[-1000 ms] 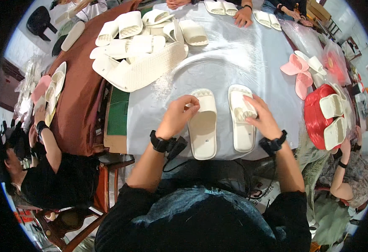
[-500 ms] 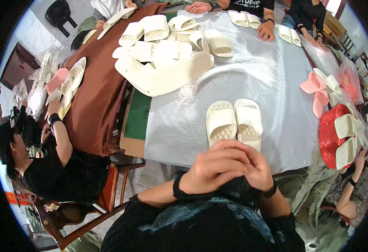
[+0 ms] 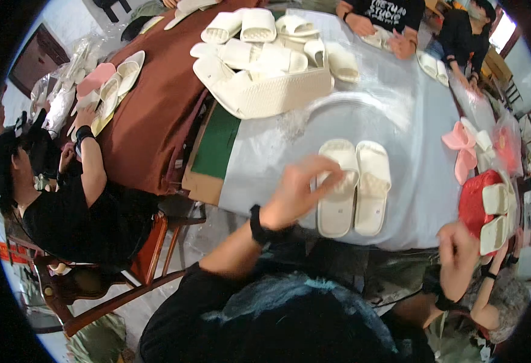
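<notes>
A pair of cream slippers lies side by side on the grey-covered table, the left slipper [image 3: 336,215] and the right slipper [image 3: 372,193] with toes pointing away from me. My left hand [image 3: 302,190] hovers over the left slipper, hiding part of its strap. Its fingers are curled, the tips close to the thumb; anything between them is too small to make out. Away to the right, past the table's near edge, my right hand [image 3: 457,257] is raised with fingers folded in. It is somewhat blurred, and what it holds, if anything, is hidden.
A heap of cream slippers [image 3: 259,60] fills the far left of the table. Pink slippers [image 3: 464,154] and a red bundle [image 3: 478,202] sit at the right edge. A brown-covered table [image 3: 156,115], a wooden chair [image 3: 159,248] and a seated person are at left; others work around.
My hands have parted: the left moved up over the slippers, the right swung far out to the right. The person opposite now has both hands on a slipper.
</notes>
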The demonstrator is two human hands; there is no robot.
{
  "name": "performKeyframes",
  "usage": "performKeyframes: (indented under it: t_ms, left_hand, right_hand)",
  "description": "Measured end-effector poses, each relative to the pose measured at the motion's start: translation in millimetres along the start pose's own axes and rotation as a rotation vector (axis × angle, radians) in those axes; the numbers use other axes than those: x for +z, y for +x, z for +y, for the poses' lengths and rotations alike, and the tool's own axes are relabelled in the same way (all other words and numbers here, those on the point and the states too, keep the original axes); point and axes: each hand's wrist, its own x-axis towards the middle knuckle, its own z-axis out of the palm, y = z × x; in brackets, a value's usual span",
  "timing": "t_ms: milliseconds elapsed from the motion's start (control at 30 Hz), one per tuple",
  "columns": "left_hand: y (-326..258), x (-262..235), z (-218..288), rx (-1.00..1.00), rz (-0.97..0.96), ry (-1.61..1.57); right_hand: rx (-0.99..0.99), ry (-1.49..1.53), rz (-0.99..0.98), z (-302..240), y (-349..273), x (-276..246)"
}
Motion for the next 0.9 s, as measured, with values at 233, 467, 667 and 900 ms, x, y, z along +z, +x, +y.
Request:
performKeyframes:
  t_ms: [233, 467, 667, 900]
  left_hand:
    - [73.2, -3.2, -69.8, -0.107, -0.058, 0.250]
    - [92.0, 21.7, -116.4, -0.168, -0.382, 0.289]
    - [108.8, 13.1, -132.7, -0.320, -0.593, 0.206]
    - [107.1, 13.0, -142.0, -0.553, -0.783, -0.074]
  right_hand:
    - [0.009, -0.133, -0.258, 10.3, 16.3, 136.5]
    - [0.077, -0.207, 0.019, 13.1, 40.2, 219.0]
    - [0.218, -0.092, -0.053, 8.4, 47.8, 228.3]
    - [0.806, 1.397, -0.166, -0.6, 52.8, 241.8]
